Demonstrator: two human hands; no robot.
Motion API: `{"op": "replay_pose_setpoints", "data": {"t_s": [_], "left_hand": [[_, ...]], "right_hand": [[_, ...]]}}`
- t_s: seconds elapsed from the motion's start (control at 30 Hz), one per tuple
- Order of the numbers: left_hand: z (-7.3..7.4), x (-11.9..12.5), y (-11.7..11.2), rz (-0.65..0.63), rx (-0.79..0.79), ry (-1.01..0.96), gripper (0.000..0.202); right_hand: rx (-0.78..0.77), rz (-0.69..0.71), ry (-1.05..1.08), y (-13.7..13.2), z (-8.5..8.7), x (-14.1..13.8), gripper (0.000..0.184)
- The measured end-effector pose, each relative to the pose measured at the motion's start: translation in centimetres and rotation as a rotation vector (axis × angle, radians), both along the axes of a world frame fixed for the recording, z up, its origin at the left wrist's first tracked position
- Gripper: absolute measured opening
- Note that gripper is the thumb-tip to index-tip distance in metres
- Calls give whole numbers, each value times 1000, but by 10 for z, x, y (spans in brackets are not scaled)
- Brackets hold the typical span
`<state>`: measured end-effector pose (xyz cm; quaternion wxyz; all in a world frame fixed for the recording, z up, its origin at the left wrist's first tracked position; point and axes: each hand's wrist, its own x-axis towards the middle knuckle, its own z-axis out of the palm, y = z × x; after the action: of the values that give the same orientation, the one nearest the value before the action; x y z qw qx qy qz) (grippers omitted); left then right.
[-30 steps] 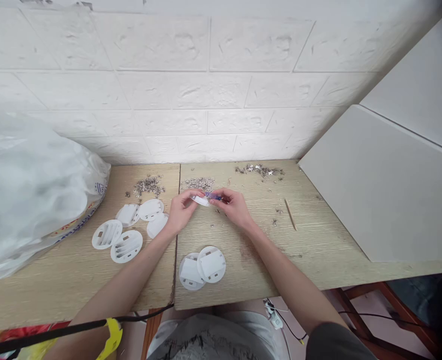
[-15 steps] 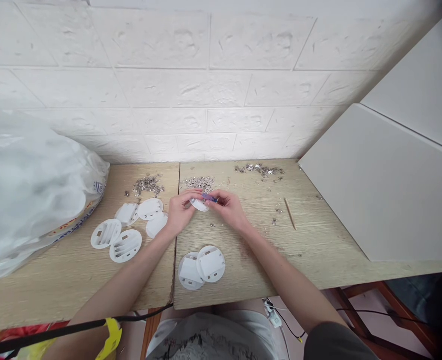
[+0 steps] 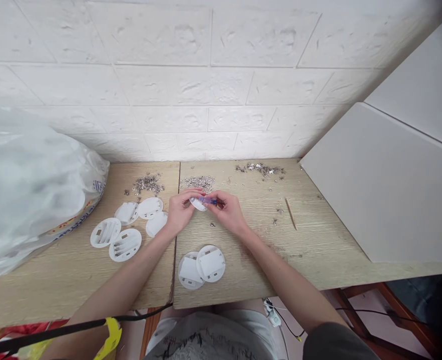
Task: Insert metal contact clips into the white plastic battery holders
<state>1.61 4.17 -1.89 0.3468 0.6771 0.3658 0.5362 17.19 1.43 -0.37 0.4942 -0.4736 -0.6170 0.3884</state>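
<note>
My left hand (image 3: 180,211) is closed on the edge of a round white plastic disc (image 3: 198,205), held tilted over the table. In the fingers of my right hand (image 3: 230,212) is a small purple-blue handheld tool (image 3: 207,200), its left end at the disc; its exact kind is too small to tell. Just behind both hands lies a pile of small shiny metal pieces (image 3: 200,183). One loose metal piece (image 3: 212,225) rests below the disc. Nearer my body, two white discs with raised boxes (image 3: 211,263) overlap.
Several more white discs (image 3: 125,245) lie at the left, near another metal pile (image 3: 148,184). A big plastic bag (image 3: 36,185) stands far left. Metal parts (image 3: 260,169) lie at the back right, a thin wooden stick (image 3: 291,214) in front. A white panel (image 3: 386,195) borders the right side.
The purple-blue tool has turned slightly and shifted a little left across the disc in my right hand. My left hand and the disc stay almost where they were.
</note>
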Motion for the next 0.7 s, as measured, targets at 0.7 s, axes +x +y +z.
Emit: {"op": "replay_pose_setpoints", "data": {"t_s": [0.7], "left_hand": [[6, 1, -4, 27, 119, 63, 16]], "right_hand": [[36, 20, -71, -3, 4, -3, 12]]}}
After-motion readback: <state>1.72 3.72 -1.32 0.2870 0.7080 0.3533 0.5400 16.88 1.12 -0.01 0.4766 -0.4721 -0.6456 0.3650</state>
